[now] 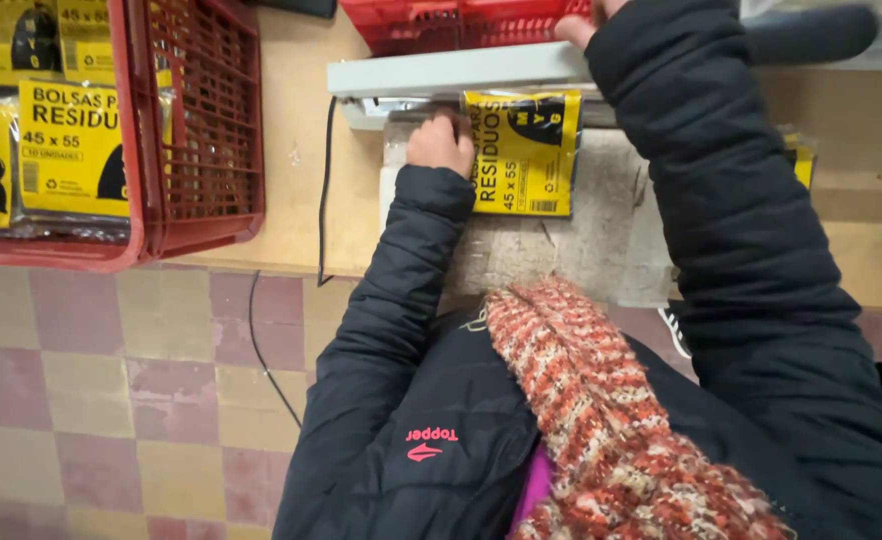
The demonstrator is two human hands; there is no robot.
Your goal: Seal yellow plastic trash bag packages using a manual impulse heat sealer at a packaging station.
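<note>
Yellow-and-black bag packet (523, 152) lies flat on the grey pad (571, 240) of the tabletop (291, 150), its top edge tucked under a pale metal bar (441, 72). Left hand (439, 142) sits at the packet's left edge, fingers curled together against it. Right hand (586, 22) rests on the bar above, fingers mostly hidden by the dark sleeve; cannot tell their state. Far left of the fingers, a red crate (201, 130) holds more packets. Orange knitted scarf (601, 400) hangs below.
</note>
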